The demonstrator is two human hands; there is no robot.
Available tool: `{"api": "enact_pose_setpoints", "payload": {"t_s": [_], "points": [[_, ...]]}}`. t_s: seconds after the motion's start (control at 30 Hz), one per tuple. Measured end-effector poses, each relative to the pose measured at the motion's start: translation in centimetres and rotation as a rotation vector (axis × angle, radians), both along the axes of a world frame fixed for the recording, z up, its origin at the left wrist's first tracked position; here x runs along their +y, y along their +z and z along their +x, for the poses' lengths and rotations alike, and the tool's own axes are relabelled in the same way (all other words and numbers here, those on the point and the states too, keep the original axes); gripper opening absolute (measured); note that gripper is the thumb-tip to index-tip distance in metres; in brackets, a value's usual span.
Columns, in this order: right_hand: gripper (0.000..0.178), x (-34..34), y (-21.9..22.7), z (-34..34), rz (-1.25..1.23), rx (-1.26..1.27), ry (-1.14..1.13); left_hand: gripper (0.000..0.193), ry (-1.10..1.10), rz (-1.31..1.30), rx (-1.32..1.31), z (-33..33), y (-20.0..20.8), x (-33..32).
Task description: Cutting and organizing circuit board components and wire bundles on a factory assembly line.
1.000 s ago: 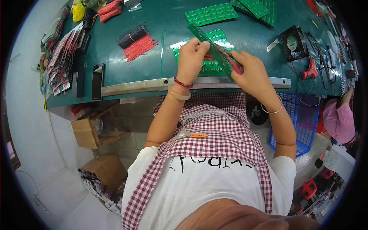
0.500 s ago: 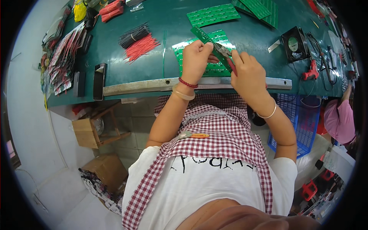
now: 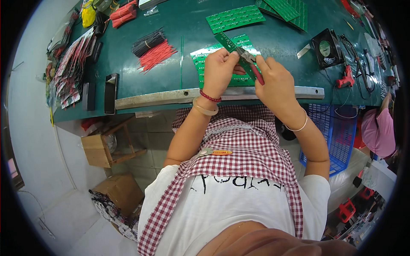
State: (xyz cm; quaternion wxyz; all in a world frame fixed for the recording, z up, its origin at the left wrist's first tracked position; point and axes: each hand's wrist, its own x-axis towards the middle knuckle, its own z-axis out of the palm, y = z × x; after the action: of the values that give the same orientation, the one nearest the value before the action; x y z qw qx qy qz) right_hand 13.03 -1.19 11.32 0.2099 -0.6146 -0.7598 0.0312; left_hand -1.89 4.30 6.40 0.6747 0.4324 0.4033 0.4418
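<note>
Between thumb and fingers my left hand (image 3: 220, 70) pinches a narrow strip of green circuit board (image 3: 225, 41), tilted above the bench. My right hand (image 3: 275, 81) grips a pair of red-handled cutting pliers (image 3: 256, 72); their metal jaws lie against the strip beside my left thumb. Whether the jaws are closed on the board's edge is too small to tell. Beneath both hands a larger green circuit board panel (image 3: 200, 64) lies flat, partly hidden by them. Another panel (image 3: 235, 18) lies just beyond it.
A metal bar (image 3: 149, 101) runs along the near edge of the green bench (image 3: 128, 81). Left lie black wires (image 3: 147, 42), red wires (image 3: 158, 55) and a phone (image 3: 110, 94). Right are stacked panels (image 3: 294, 19), a black fan (image 3: 326, 49) and a red glue gun (image 3: 346, 79). Another person's pink sleeve (image 3: 380, 132) shows far right.
Both hands hold nearly the same pose, with the strip and pliers shifted very slightly. The whole view has moved a little. Nothing was let go.
</note>
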Motion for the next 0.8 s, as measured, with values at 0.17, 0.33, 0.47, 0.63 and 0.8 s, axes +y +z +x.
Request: {"api": "enact_pose_setpoints", "payload": {"t_s": [0.17, 0.33, 0.47, 0.63, 0.8], "points": [[0.040, 0.3, 0.7, 0.7, -0.081, -0.003, 0.024, 0.021, -0.002, 0.027, -0.068, -0.5, -0.3, 0.1], [0.039, 0.0, 0.7, 0.7, -0.192, -0.001, 0.027, 0.023, 0.066, 0.066, 0.041, -0.8, 0.1, 0.7], [0.039, -0.2, -0.5, 0.0, 0.001, -0.045, -0.002, 0.026, 0.148, 0.054, 0.110, -0.3, 0.4, 0.6], [0.039, 0.8, 0.4, 1.4, -0.241, 0.080, 0.021, 0.024, 0.070, 0.041, 0.030, -0.7, -0.1, 0.7], [0.035, 1.3, 1.2, 1.5, -0.297, 0.229, 0.068, 0.023, 0.042, 0.064, 0.025, -0.8, 0.1, 0.7]]}}
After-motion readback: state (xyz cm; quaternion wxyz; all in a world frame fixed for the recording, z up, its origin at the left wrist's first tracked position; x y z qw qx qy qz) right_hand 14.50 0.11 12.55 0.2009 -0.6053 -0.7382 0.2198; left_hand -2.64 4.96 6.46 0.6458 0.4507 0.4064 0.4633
